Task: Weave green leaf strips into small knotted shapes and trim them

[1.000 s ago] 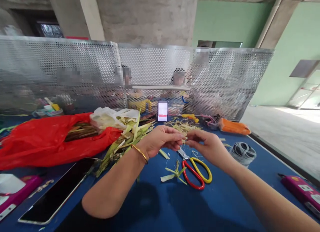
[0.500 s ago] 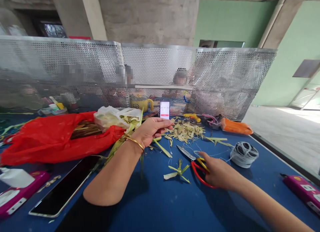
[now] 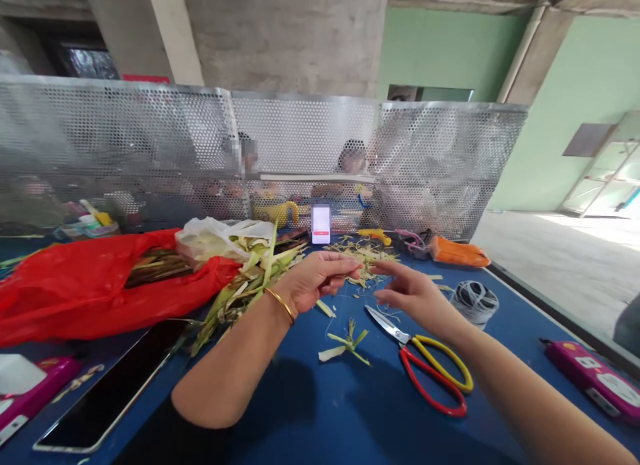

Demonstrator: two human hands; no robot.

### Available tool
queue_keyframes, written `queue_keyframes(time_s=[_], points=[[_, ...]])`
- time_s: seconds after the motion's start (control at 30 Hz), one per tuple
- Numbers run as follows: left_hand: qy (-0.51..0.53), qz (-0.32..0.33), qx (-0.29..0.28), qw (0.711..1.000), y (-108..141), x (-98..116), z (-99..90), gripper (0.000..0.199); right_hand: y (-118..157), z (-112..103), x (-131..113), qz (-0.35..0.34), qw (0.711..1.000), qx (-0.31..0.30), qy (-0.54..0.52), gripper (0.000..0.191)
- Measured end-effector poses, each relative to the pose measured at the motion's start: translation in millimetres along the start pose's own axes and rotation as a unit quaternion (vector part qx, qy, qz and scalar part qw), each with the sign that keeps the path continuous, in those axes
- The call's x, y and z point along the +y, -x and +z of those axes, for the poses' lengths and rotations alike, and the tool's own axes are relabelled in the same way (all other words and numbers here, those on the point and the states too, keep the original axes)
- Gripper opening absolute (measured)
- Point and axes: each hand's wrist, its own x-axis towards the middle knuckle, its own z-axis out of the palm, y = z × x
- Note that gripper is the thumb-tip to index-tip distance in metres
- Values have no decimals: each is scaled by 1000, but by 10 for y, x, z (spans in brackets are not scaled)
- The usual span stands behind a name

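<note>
My left hand [image 3: 323,278], a gold bangle at its wrist, is raised over the table with thumb and fingers pinched together. Whatever is in that pinch is too small to make out. Close to its fingertips, my right hand [image 3: 410,295] has thumb and forefinger apart and holds nothing visible. Below my right hand, scissors [image 3: 407,341] with one red and one yellow handle lie on the blue table. A small tied figure of green leaf strips [image 3: 347,345] rests left of the scissors. Thin thread runs near it.
A ball of grey cord [image 3: 475,303] sits at the right. Leaf scraps [image 3: 370,255] are heaped behind my hands, before an upright phone [image 3: 321,225]. Husk leaves [image 3: 235,295], a red bag [image 3: 90,285] and a dark tablet [image 3: 115,391] lie left. A perforated metal screen [image 3: 310,131] stands behind.
My right hand has let go of the scissors, which now lie on the table, and has moved up beside my left fingertips. The view has shifted slightly.
</note>
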Motion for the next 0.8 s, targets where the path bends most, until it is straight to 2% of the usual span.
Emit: queue_keyframes(time_s=[0.07,0.13,0.23,0.3,0.4,0.5,0.67,0.77,0.8], points=[[6,-5,-11,1000,-3,-27,26,22,-183,90,-48,6,993,-86,-83,47],[3,-8,-2,1000,-18,-41,18,23,-307,90,-6,14,991,-93,-92,32],[3,-21,30,999,-74,-61,-43,23,-418,-104,158,0,1000,9,-25,35],[9,-34,53,998,-130,-92,-103,22,-462,-316,277,-2,991,93,93,39],[19,-47,92,994,-214,-160,-191,18,-498,-623,417,18,972,145,183,37],[20,-54,120,991,-267,-220,-245,13,-515,-780,519,31,947,166,274,30],[25,-61,137,988,-290,-277,-249,10,-472,-706,611,27,908,150,390,21],[22,-63,141,988,-294,-294,-246,9,-250,-614,550,23,882,154,446,34],[21,-65,142,987,-296,-296,-247,9,-125,-586,517,21,862,145,486,39]])
